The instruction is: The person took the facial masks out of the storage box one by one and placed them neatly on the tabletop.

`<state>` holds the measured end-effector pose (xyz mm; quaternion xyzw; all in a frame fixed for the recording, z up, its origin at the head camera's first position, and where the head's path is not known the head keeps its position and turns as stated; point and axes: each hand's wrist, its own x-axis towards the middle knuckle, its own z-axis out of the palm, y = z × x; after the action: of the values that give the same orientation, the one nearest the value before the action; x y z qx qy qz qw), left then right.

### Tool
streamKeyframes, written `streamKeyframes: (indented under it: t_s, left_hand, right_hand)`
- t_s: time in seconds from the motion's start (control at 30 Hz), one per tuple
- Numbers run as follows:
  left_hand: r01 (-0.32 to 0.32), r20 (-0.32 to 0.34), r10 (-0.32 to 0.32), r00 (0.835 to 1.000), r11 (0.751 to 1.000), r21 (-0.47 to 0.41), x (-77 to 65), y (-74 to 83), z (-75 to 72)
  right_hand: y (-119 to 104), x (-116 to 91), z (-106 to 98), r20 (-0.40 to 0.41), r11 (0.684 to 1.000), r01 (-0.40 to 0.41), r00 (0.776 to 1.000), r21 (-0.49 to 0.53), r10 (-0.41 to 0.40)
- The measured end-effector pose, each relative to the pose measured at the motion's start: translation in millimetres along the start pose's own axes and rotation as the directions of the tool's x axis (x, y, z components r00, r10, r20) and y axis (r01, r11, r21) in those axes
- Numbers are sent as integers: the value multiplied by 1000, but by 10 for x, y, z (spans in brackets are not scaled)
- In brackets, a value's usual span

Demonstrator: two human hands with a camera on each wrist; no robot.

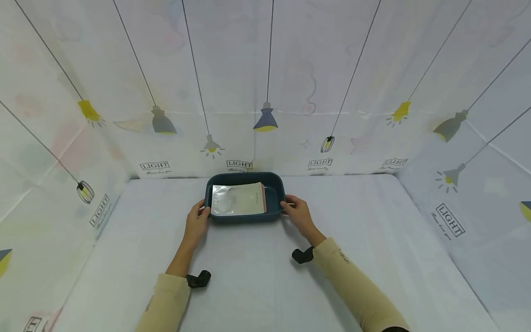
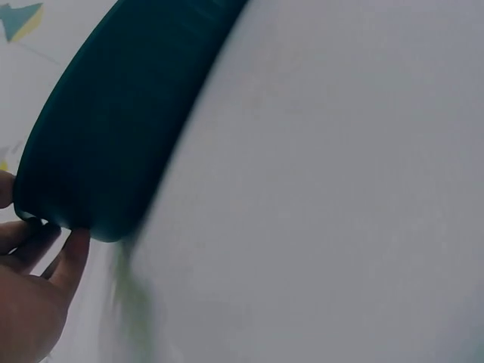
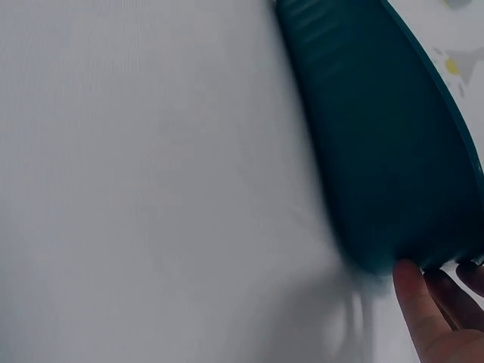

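Observation:
A dark teal rectangular tray (image 1: 273,193) with raised walls is near the far edge of the table. Inside it lies a stack of flat pale packets (image 1: 237,199), shiny silver at the left and cream at the right. My left hand (image 1: 197,223) grips the tray's left end, thumb at the rim. At the right end, my right hand (image 1: 297,214) holds the rim in the same way. Both wrist views show the tray's outer wall (image 2: 113,113) from the side, with fingertips (image 3: 409,276) pressed against its end.
White cloth covers the table (image 1: 249,276). Behind it and on both sides hang pale curtains (image 1: 286,138) printed with lamps and the word LIGHT. A black wrist mount (image 1: 199,279) sticks out from the left forearm, another mount (image 1: 303,255) from the right.

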<state>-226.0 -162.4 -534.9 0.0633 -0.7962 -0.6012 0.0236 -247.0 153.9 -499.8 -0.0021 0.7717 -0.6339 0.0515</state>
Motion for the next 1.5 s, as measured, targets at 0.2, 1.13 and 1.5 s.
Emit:
streamKeyframes:
  t_s: [0.2, 1.13, 1.5]
  left_hand:
    - [19, -16, -19, 1000, 1000, -8, -47, -37, -241]
    - [0, -181, -18, 983, 995, -97, -27, -93, -440]
    - [-5, -195, -26, 981, 988, -155, -62, -95, -385]
  right_hand:
    - [95, 77, 251, 11, 1000, 5, 1000, -3, -5]
    - [-45, 116, 321, 58, 967, 28, 998, -252, -14]
    - [-336, 239, 137, 67, 885, 34, 998, -464, -3]
